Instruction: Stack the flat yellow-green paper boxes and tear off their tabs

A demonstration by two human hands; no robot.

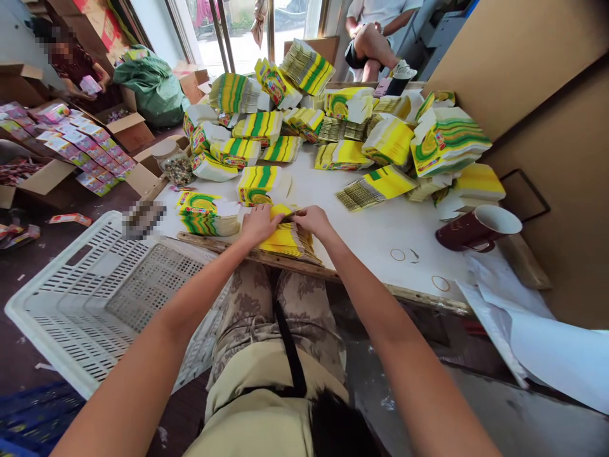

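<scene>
At the front edge of the table, a stack of flat yellow cartons [284, 241] lies fanned out before me. My left hand [259, 225] grips the left side of a yellow carton [280, 210] at the top of this stack, thumb towards the right. The right edge of the same carton is pinched by my right hand [311, 220], thumb and fingertips together. Just left of my left hand is a stack of yellow and green cartons [209, 216]. Behind my hands stands another bundle of cartons [261, 185].
Many carton bundles [257, 127] are heaped at the back. A maroon mug [469, 230] and rubber bands [440, 283] are at right. A white plastic crate [61, 285] stands at left, near a jar [175, 166]. One person [71, 63] handles boxes; another [380, 38] sits behind.
</scene>
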